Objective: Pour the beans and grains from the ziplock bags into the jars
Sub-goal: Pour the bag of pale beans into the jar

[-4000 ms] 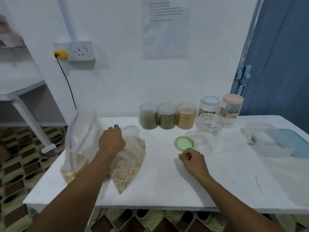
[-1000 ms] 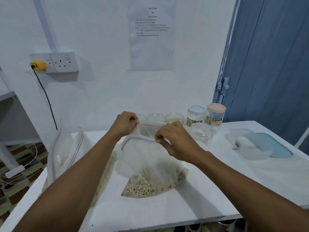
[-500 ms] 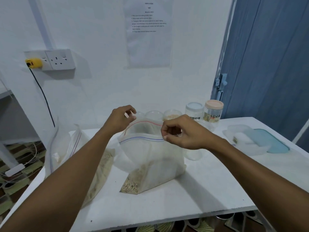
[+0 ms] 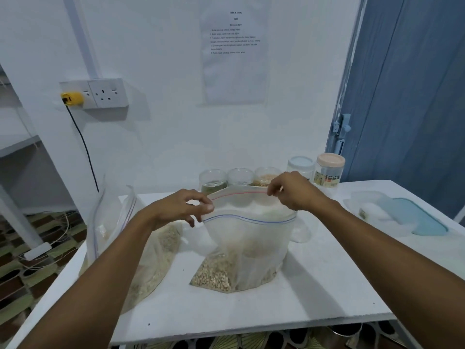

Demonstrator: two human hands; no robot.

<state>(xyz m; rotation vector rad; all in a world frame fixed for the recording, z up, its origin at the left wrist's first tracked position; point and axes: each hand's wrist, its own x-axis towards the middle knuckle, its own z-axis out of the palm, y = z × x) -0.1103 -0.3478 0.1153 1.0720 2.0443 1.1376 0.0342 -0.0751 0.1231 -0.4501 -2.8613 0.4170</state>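
A person's left hand (image 4: pixel 186 210) pinches the left corner of the ziplock bag (image 4: pixel 246 243) while the right hand (image 4: pixel 294 191) pinches its far, red-striped lip, and the mouth gapes wider than half a second ago. The bag stands upright at the middle of the white table (image 4: pixel 327 285) with its grains settled at the bottom. It sits in front of the row of jars (image 4: pixel 239 176) and beside a second bag (image 4: pixel 151 248) slumped at left.

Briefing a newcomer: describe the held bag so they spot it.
On the white table, look before the jars along the wall. A ziplock bag with grains stands there. Unlike the bags slumped beside it, left hand and right hand pinch its top.
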